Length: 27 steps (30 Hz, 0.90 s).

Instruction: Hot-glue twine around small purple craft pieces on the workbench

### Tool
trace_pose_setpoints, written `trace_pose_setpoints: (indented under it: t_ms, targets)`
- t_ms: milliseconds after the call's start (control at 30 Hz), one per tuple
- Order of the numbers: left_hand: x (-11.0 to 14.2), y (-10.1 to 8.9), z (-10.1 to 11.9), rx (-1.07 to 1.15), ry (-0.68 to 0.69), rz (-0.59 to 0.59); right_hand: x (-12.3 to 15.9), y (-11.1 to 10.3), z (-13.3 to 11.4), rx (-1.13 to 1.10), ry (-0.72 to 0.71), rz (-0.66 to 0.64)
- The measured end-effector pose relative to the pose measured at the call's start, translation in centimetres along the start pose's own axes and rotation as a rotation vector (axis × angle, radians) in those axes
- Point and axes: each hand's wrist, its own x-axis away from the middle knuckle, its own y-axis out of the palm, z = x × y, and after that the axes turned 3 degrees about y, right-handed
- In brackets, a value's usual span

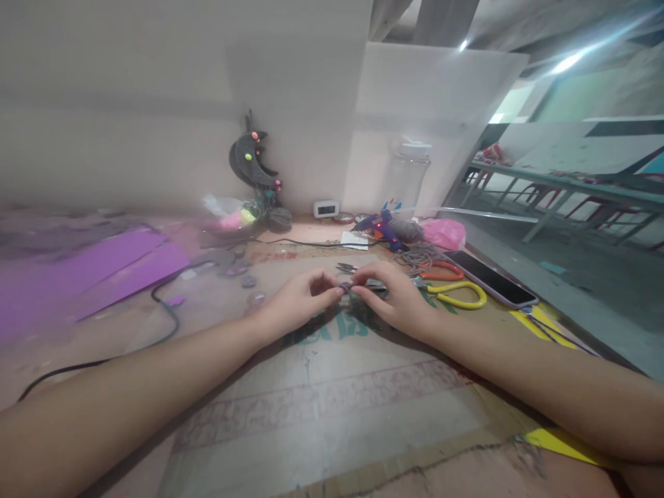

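Observation:
Between my two hands, at the middle of the work surface, is a small dark purplish piece [345,286], too small to make out its kind. My left hand [303,296] pinches it from the left with thumb and forefinger. From the right, the thumb and forefinger of my right hand [397,297] close on the same piece. Just behind my right hand lie scissors with yellow handles [461,294] and a tool with orange handles [440,270], their metal ends partly covered by the hand. A small dark disc [249,281] rests left of my left hand.
Purple sheets [129,270] lie at left, near a black cable [171,321]. Behind stand a dark crescent ornament [249,159], a small clock [326,209] and a clear bottle [409,173]. A purple glue gun [381,227], grey yarn [407,229] and a phone [490,277] are at right.

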Motion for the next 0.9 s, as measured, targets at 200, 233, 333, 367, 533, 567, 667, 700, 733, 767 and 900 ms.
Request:
trace_pose_setpoints:
  t_ms: [200,233,333,367,533,567,667,700,733,767,900]
  targets:
    - [0.0,0.0,0.2,-0.035,0.018,0.004,-0.1,-0.1,-0.1,0.017,0.017,-0.058]
    - [0.1,0.0,0.2,-0.039,0.019,0.006,-0.2,-0.1,-0.1,0.017,0.013,-0.065]
    - [0.1,0.1,0.2,-0.066,0.011,0.005,-0.3,0.0,0.0,0.019,0.017,-0.082]
    - [0.1,0.1,0.2,-0.074,0.009,0.003,-0.3,0.0,0.0,0.023,0.023,-0.086]
    - [0.1,0.2,0.3,-0.057,0.009,-0.002,-0.2,0.1,-0.1,0.033,0.046,-0.085]
    - [0.1,0.2,0.3,-0.048,0.003,-0.001,-0.2,0.1,-0.1,0.029,0.05,-0.084]
    - [0.1,0.2,0.2,-0.007,-0.012,0.0,-0.6,-0.2,0.3,0.038,0.068,-0.075]
    - [0.1,0.2,0.1,0.004,-0.015,0.0,-0.9,-0.4,0.7,0.052,0.088,-0.067]
    - [0.1,0.3,0.1,0.01,-0.018,-0.001,-1.2,-0.6,1.2,0.07,0.117,-0.054]
    - [0.1,0.2,0.1,0.011,-0.021,-0.003,-1.5,-0.9,2.0,0.09,0.16,-0.031]
    - [0.1,0.2,0.2,-0.024,-0.02,-0.008,-2.5,-2.3,6.6,0.213,0.369,0.107]
